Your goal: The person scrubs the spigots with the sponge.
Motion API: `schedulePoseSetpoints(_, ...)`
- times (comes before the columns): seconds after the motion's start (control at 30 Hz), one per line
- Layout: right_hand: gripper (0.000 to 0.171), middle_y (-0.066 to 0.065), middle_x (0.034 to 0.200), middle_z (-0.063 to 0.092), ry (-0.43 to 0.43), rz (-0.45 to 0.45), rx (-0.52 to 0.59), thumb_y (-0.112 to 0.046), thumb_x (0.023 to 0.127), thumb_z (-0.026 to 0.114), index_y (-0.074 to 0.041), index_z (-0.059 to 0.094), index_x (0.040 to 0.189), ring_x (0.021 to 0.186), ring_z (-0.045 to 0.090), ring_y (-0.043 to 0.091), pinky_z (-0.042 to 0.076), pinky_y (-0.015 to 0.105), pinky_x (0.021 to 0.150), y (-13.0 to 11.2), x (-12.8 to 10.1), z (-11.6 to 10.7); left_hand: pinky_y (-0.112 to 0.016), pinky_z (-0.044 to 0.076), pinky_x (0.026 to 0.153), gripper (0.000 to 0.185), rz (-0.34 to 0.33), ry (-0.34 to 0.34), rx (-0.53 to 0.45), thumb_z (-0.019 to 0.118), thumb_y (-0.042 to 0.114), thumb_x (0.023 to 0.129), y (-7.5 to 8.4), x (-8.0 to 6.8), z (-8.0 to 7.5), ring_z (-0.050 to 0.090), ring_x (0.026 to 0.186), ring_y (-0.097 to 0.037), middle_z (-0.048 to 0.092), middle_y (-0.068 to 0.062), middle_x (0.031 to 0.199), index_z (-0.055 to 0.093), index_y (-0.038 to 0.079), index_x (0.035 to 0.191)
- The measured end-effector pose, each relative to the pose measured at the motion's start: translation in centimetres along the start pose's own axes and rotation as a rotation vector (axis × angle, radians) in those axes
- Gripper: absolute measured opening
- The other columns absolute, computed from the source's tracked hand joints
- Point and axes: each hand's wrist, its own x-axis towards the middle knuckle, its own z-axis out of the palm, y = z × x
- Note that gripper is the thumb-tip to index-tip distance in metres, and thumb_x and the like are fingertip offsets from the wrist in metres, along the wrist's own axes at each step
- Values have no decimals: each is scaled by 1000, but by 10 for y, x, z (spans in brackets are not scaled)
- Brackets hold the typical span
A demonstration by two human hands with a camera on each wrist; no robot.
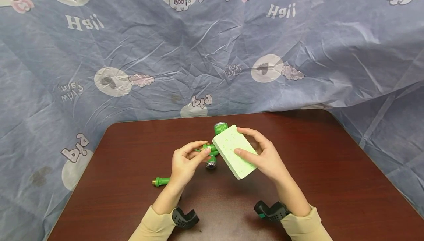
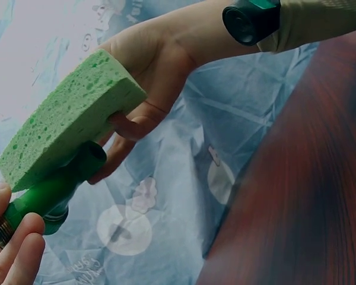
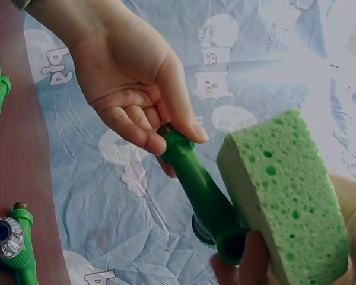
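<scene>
Held above the table [image 1: 139,141], the green tap [image 3: 196,184] is pinched at its threaded end by the left hand [image 1: 185,163] while the right hand [image 1: 265,156] grips a sponge [image 1: 236,151] against it, so hard rubbing could twist it loose.

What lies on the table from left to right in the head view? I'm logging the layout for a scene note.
Green fitting lying on the table → left hand → green fitting held in that hand → green sponge → right hand.
</scene>
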Motion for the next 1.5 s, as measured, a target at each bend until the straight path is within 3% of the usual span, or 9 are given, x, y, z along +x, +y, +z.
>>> schedulePoseSetpoints(0.17,53,20,87,63,-20,27,31,2,83,69,-8,49,130,66,66,22,55,42,48,0,0,0,-35,58,62,26,-1,-13,3,68,-3,83,-1,0,-1,68,66,-15,65,-22,95,63,-13,107)
schedulePoseSetpoints(0.4,53,21,86,63,1,0,32,4,81,69,-5,50,129,64,66,21,55,40,46,0,0,2,-35,58,65,27,-1,-40,-27,67,-5,84,0,1,-3,68,70,-15,65,-23,102,62,-13,108)
schedulePoseSetpoints(0.67,53,18,85,64,56,30,9,2,81,71,-9,52,129,62,66,22,54,42,45,-2,0,1,-18,52,58,37,7,-51,107,75,-6,74,-1,1,-4,65,71,-9,67,-23,94,65,-8,110)
schedulePoseSetpoints(0.9,53,18,83,64,55,51,11,0,81,71,-10,52,129,62,66,23,54,43,46,-2,-1,1,-21,55,68,37,90,-54,160,76,-10,71,-3,2,-5,63,75,-9,63,-20,107,66,-10,106)
schedulePoseSetpoints(1.17,53,17,85,63,63,65,13,0,81,71,-11,52,129,63,66,23,55,43,47,-3,-1,1,-29,57,68,35,92,-71,139,76,-11,71,-2,2,-6,66,77,-12,63,-20,103,67,-8,105)
schedulePoseSetpoints(1.4,53,15,96,61,69,69,22,0,82,71,-10,52,131,66,67,22,55,42,48,-3,0,1,-37,57,69,31,130,-65,193,73,-18,69,25,1,1,67,79,-16,64,-27,98,65,-15,98)
schedulePoseSetpoints(1.5,53,14,101,60,78,59,24,0,82,70,-9,52,131,69,67,20,56,40,49,-3,1,0,-35,57,69,31,122,-70,193,73,-17,69,28,1,1,67,79,-16,64,-26,97,65,-15,99)
